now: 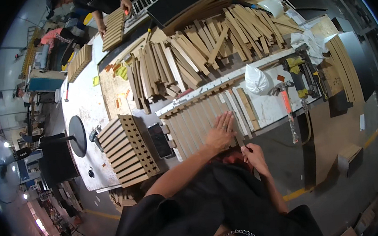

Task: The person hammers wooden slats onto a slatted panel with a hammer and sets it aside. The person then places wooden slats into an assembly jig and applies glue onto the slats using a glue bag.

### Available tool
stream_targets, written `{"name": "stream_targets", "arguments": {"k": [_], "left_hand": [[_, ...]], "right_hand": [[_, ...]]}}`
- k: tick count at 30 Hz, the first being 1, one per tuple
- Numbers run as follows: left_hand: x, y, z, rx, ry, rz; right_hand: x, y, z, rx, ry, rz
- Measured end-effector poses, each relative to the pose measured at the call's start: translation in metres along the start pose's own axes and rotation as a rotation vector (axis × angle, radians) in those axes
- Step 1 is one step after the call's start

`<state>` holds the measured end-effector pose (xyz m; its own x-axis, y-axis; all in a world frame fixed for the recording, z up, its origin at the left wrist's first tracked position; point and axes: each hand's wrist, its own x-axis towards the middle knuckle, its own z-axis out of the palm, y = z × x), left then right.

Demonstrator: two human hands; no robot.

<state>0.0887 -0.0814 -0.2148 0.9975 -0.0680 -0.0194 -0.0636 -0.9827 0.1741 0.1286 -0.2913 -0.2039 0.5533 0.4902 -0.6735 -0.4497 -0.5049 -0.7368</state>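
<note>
1. On the table (84, 104) right in front of the person sits a slatted wood panel (202, 117), a row of pale strips laid side by side, sitting at the near edge.
2. The left hand (220, 131) is spread flat, fingers wide, pressing down on the right part of that panel. Holding nothing, just palm on wood.
3. The right hand (254, 156) is just below the panel's near edge, pinched narrow around a thin dark tool (240, 141) whose tip touches the panel's edge near the left hand. Can't tell what kind of tool it is.
4. Just left of the panel lies a dark phone (160, 140), and beyond that a finished slat panel (128, 150) resting at an angle.
5. Behind it all, a big loose heap of wood strips (201, 49). To the right: a white plastic bag (256, 80) and a hammer with an orange handle (286, 102).
6. Far end of the table, another person's hands (126, 6) rest on a slat panel too.
</note>
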Motion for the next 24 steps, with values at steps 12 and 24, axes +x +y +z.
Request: {"name": "stream_targets", "arguments": {"k": [12,24], "left_hand": [[0.025,-0.029,-0.003,-0.122,0.010,-0.077],[0.045,-0.253,-0.107,-0.212,0.649,-0.772]], "right_hand": [[0.033,0.046,0.030,0.124,0.350,0.041],[0.022,-0.005,0.047,0.105,0.321,0.141]]}}
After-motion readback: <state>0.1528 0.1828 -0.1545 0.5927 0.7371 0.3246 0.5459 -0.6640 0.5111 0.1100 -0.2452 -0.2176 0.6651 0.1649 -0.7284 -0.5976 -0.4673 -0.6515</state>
